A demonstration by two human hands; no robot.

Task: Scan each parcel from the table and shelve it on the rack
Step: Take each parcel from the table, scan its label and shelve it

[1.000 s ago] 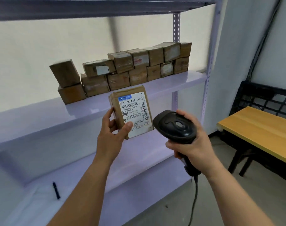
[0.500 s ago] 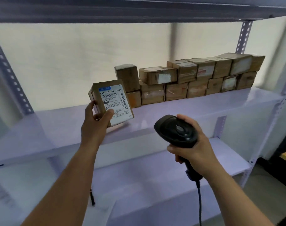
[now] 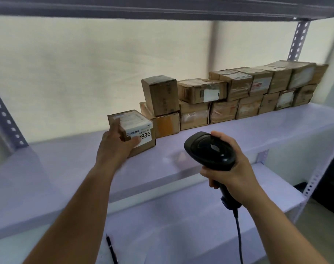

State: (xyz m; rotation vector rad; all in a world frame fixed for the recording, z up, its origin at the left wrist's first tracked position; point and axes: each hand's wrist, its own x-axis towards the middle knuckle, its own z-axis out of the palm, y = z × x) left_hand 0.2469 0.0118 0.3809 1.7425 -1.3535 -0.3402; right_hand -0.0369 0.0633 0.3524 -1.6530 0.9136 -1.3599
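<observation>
Small brown cardboard parcel with white label (image 3: 136, 128) down on pale lilac rack shelf (image 3: 248, 134), just beside left end of two-tier row of brown taped boxes (image 3: 229, 96) along back edge. Gripped at near-left corner by left hand (image 3: 114, 147): fingers curled round it, thumb on label. Black corded handheld scanner (image 3: 210, 149) clenched in right hand (image 3: 231, 172), before shelf's front edge. Black pen (image 3: 111, 248) on lower shelf (image 3: 181, 216).

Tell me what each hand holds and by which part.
The left hand grips the parcel by its left end, thumb on the front label. The right hand grips the scanner by its handle, below the head.
</observation>
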